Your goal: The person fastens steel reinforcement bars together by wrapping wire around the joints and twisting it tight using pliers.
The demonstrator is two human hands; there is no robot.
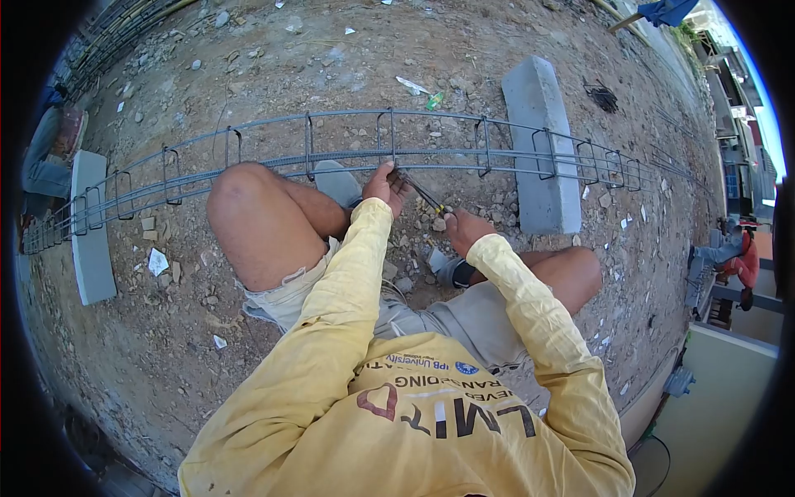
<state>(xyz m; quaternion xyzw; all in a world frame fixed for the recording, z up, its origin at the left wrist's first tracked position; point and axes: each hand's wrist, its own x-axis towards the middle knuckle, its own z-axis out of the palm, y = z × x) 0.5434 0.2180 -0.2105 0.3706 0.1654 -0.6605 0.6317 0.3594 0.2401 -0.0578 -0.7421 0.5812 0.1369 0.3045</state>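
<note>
A long rebar cage (451, 169) of thin steel bars and rectangular stirrups runs across in front of my bent legs. My left hand (387, 190) is at its near lower bar, beside a stirrup, with the fingers curled. Whatever those fingers pinch is too small to make out. In my right hand (469, 231) is a pair of pliers (428, 198), gripped by its handles, which show some yellow. The tool points up and left, its jaws close to my left fingers and the bar. Its exact contact is hidden.
The cage rests across a concrete block (544, 195) on the right and another block (93, 261) on the left. Stony ground with rubble lies around. A person (737, 263) is at far right, another person's leg (45, 157) at far left. Dark wire (602, 96) lies beyond the right block.
</note>
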